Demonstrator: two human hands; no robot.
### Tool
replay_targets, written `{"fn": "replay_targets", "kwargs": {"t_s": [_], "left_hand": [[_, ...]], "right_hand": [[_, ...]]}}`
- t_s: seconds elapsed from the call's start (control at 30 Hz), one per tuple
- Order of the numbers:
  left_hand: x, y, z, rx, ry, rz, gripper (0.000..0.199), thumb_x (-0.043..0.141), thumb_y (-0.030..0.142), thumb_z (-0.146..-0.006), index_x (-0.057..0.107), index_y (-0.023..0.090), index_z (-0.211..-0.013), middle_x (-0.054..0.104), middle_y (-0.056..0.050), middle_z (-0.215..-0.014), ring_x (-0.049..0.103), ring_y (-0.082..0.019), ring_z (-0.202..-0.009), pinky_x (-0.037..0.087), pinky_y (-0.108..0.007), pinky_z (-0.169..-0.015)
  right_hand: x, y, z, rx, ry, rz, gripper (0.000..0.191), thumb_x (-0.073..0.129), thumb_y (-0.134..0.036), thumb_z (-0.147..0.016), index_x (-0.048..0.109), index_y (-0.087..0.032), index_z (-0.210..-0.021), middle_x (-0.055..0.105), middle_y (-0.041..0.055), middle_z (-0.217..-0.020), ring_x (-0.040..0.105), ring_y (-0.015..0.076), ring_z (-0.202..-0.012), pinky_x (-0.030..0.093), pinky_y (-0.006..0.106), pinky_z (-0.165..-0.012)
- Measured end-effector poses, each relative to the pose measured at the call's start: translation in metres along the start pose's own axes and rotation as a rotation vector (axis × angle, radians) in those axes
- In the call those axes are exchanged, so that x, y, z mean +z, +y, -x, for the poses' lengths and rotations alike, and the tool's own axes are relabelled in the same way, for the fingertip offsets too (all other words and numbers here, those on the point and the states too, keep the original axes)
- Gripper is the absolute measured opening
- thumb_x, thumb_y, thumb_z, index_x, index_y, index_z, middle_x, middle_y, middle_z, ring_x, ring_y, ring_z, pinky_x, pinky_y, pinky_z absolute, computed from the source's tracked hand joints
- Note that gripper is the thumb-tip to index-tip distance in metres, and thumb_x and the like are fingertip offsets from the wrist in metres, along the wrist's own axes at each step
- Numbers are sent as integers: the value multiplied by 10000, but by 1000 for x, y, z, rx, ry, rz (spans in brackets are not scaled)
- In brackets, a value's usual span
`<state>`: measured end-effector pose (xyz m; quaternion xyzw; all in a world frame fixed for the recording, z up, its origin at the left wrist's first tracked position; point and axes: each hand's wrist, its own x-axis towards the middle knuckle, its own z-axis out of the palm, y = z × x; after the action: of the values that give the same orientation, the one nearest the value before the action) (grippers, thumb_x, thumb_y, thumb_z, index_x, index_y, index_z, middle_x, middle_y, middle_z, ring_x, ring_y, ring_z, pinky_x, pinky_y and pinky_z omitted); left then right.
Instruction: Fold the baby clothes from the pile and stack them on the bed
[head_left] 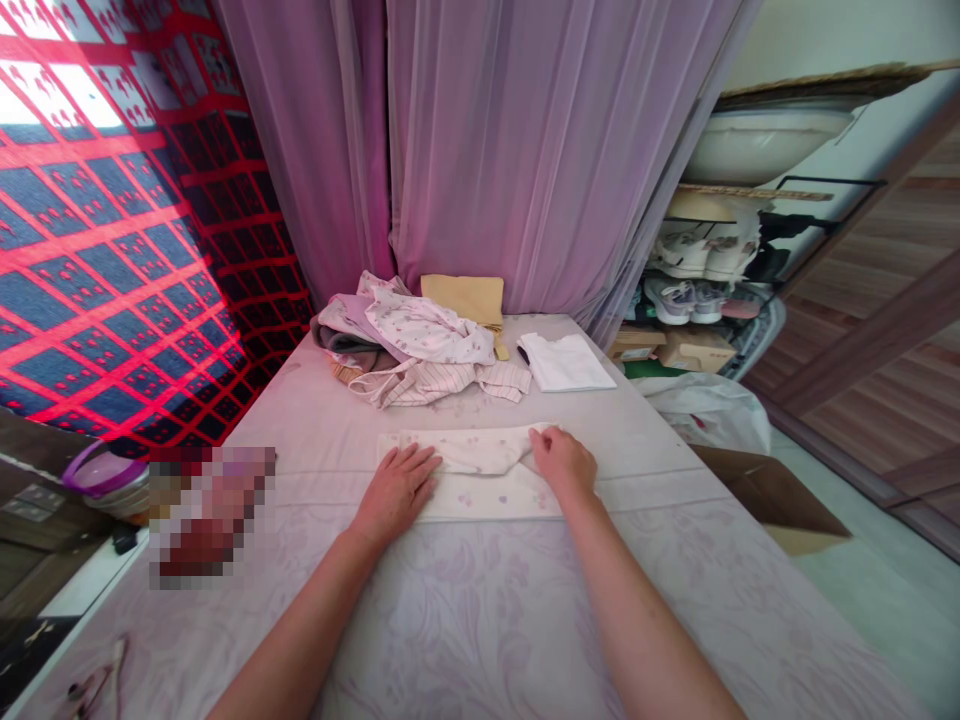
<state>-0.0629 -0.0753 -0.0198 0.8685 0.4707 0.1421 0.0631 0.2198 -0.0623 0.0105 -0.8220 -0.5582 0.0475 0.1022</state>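
Observation:
A cream garment with small printed motifs lies on the bed-like surface in front of me, its far part doubled over onto the near part. My left hand rests flat on its left side, fingers stretched out. At the far right of the fold, my right hand pinches the edge between thumb and fingers, and the cloth there is slightly raised. Whether the garment is a top or trousers cannot be made out.
Beyond the garment lie a loose heap of clothes, a folded yellow cloth and a folded white cloth. Purple curtains hang behind. To the right are a shoe rack and an open cardboard box.

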Motion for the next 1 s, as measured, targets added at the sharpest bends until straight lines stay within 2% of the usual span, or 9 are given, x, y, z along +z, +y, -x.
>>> {"fn": "replay_targets", "kwargs": {"t_s": [0.1,0.23,0.33,0.53,0.67,0.77,0.9,1.0], "left_hand": [[-2,1,-1,-2,-25,-4,389,398,339,-943,515,276,-1308,492,-27,-1400,366,-270,-1331,292,-529,-1076],[-2,1,-1,7,-13,-18,400,399,338,-940,503,278,-1321,462,-26,-1425,330,-275,-1353,289,-517,-1081],[-1,0,0,9,-19,-24,404,391,339,-941,499,275,-1326,460,-23,-1426,328,-281,-1353,291,-522,-1078],[-2,1,0,9,-23,-38,402,379,349,-945,499,282,-1323,458,-17,-1428,332,-276,-1353,292,-521,-1080],[-1,2,0,14,-9,-50,396,379,347,-944,510,290,-1313,456,-22,-1429,336,-277,-1350,300,-519,-1074],[-1,1,0,19,-6,-59,392,377,340,-943,512,301,-1310,457,-25,-1428,336,-279,-1349,301,-523,-1070],[-6,1,-3,33,-7,-89,390,415,309,-926,512,315,-1303,467,-27,-1418,339,-286,-1340,273,-544,-1074],[-12,12,-14,68,5,-103,373,491,301,-888,551,302,-1257,503,-37,-1379,372,-286,-1308,244,-542,-1084]], "right_hand": [[-4,-8,-10,63,-117,20,442,403,-555,-858,691,-222,-898,705,104,-956,643,242,-900,436,329,-725],[-7,-12,-18,51,-165,45,318,462,-421,-840,696,-224,-929,698,109,-1017,635,237,-969,453,324,-759],[-7,-12,-19,51,-170,42,302,448,-371,-846,689,-222,-950,694,106,-1035,634,236,-982,459,323,-767],[-5,-9,-18,123,-121,-24,481,457,-458,-838,505,-240,-1264,678,106,-1072,632,252,-981,464,344,-767],[-4,-6,-20,94,-133,-27,326,411,-416,-868,597,-293,-1106,687,70,-1015,635,232,-948,453,321,-739],[-4,-2,-22,99,-112,-21,300,396,-415,-877,631,-285,-1011,692,64,-971,637,222,-920,446,306,-718],[-4,3,-28,19,-97,-36,327,430,-467,-867,639,-279,-1035,700,55,-976,631,208,-921,434,286,-726],[-3,6,-34,-72,-128,-75,302,472,-415,-851,652,-278,-1051,701,41,-1023,620,195,-944,420,267,-735]]}}
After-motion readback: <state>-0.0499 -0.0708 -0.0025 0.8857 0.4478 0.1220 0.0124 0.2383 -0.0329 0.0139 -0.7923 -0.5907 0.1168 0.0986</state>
